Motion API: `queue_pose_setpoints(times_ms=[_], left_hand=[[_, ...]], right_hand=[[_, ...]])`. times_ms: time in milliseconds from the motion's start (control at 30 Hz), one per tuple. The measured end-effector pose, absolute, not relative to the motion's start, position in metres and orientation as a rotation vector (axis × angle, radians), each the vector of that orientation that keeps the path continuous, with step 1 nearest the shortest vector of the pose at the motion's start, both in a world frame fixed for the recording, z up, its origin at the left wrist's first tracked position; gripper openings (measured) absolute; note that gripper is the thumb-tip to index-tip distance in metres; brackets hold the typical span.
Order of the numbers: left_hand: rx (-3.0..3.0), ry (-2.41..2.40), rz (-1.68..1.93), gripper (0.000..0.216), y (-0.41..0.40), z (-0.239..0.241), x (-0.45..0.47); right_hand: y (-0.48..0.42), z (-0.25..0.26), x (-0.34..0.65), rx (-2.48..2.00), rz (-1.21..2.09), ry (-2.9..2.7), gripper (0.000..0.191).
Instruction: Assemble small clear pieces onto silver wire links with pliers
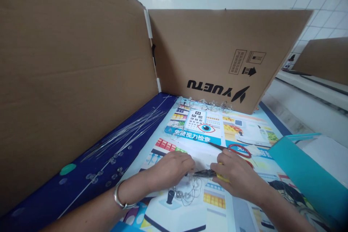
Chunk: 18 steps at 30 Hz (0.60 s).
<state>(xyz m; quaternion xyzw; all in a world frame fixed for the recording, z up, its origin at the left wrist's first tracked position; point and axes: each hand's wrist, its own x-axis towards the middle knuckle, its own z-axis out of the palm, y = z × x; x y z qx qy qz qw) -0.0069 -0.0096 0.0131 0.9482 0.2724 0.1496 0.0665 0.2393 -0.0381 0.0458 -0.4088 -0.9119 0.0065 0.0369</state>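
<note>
Thin wire strung with clear beads (182,194) hangs in loops below my left hand (174,166). The fingers of that hand are pinched together on the wire's upper part, which they partly hide. My right hand (233,170) is wrapped around the yellow handles of a pair of pliers (205,173). The dark jaws point left and meet the wire close to my left fingertips; whether they are clamped on it I cannot make out. Just beyond my right hand lie scissors (240,148) with red handles, their dark blades pointing left.
Straight wires (125,130) and several loose clear beads (112,160) lie on the blue surface at left. Tall cardboard panels (217,50) stand left and behind. More beaded wire (206,105) lies along the back panel. A teal folder (304,174) sits at right; a printed poster (187,148) covers the middle.
</note>
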Motion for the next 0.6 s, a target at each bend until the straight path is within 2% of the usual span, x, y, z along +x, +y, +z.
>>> queue_pose_setpoints(times_ms=[600], left_hand=[[2.81, 0.819, 0.376, 0.014, -0.0083, 0.0134, -0.0078]], right_hand=[[-0.0334, 0.0364, 0.2437, -1.17, 0.107, -2.792, 0.019]])
